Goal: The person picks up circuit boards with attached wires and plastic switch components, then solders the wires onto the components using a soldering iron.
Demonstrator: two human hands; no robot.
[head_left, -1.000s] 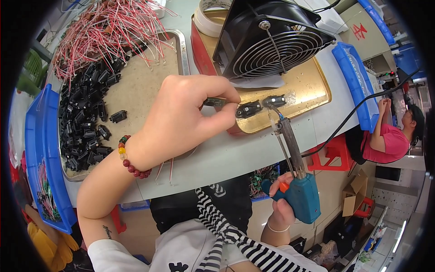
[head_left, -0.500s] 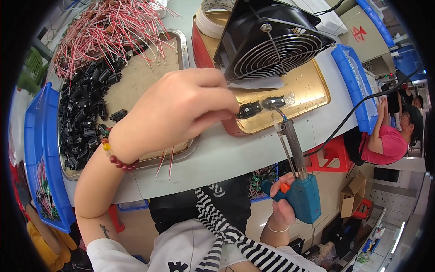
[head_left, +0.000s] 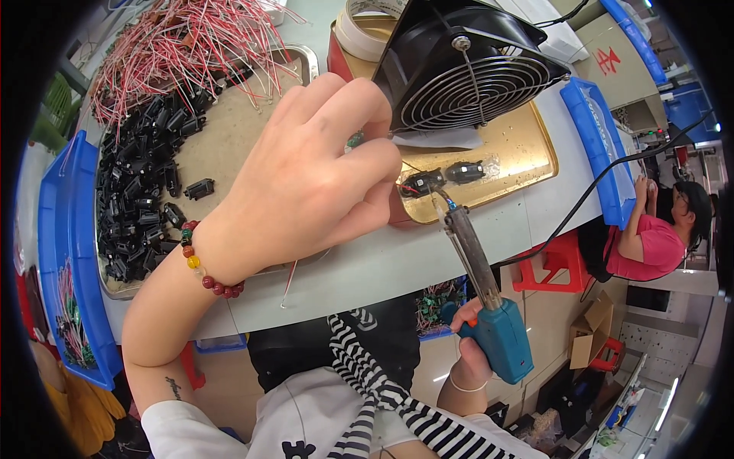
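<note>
Soldering tip (head_left: pixel 449 202) right at the black housing (head_left: pixel 419 183)!
Your right fingers (head_left: pixel 466 312) wrap the teal soldering gun (head_left: pixel 501 340); your left fingers (head_left: pixel 368 164) are curled round a green piece (head_left: pixel 354 141).

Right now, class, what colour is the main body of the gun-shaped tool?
The tool body is teal; it shows best in the head view.

teal soldering gun (head_left: pixel 501 340), shiny gold tray (head_left: pixel 527 149), jet-black housings (head_left: pixel 464 173), red-and-white wires (head_left: pixel 191 53), zebra-striped black-and-white ties (head_left: pixel 355 348), bright blue bins (head_left: pixel 76 229)
</note>
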